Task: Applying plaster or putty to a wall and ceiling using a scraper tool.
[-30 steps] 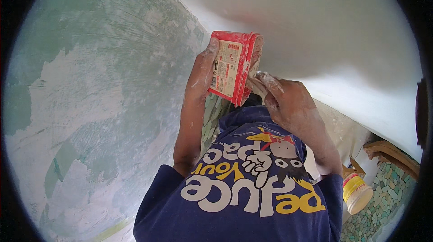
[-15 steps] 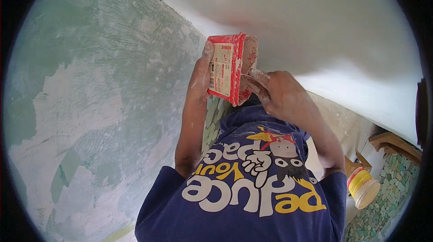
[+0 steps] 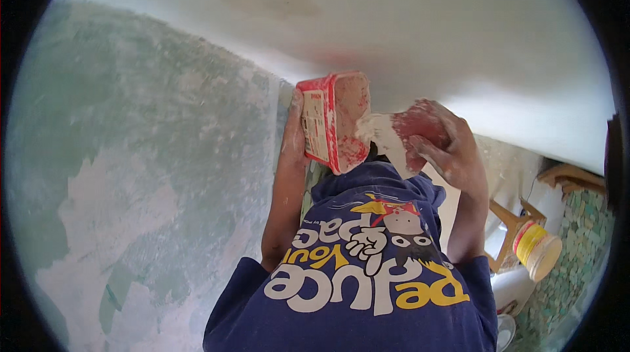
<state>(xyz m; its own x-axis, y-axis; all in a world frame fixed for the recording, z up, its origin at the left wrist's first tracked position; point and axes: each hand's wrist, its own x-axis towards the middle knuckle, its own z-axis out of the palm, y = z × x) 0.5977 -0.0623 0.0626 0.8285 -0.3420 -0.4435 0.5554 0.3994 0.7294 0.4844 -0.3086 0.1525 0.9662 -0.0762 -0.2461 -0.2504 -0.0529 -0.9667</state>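
My left hand [image 3: 296, 119] is wrapped round the far left side of a red rectangular plastic tub [image 3: 316, 125] with a pale label. The tub is tilted on its side, its open mouth turned toward the right. Beige putty [image 3: 351, 99] coats the inside and the rim. My right hand [image 3: 453, 148] grips a flat reddish putty spreader [image 3: 423, 122], thumb on its face. Wet putty covers the spreader's left edge, which is at the tub's mouth. Whitish smears mark both hands.
A green wall [image 3: 164, 89] with white plastered patches rises on the left. Pale smooth surface [image 3: 407, 37] spans the top. At the lower right are a yellow-banded bucket [image 3: 535, 250], a wooden frame [image 3: 504, 230] and pebble-patterned flooring [image 3: 584, 247].
The spreader has come out of the tub toward the right, now showing its broad face with putty on it. The tub's mouth has turned more into view and sits slightly lower.
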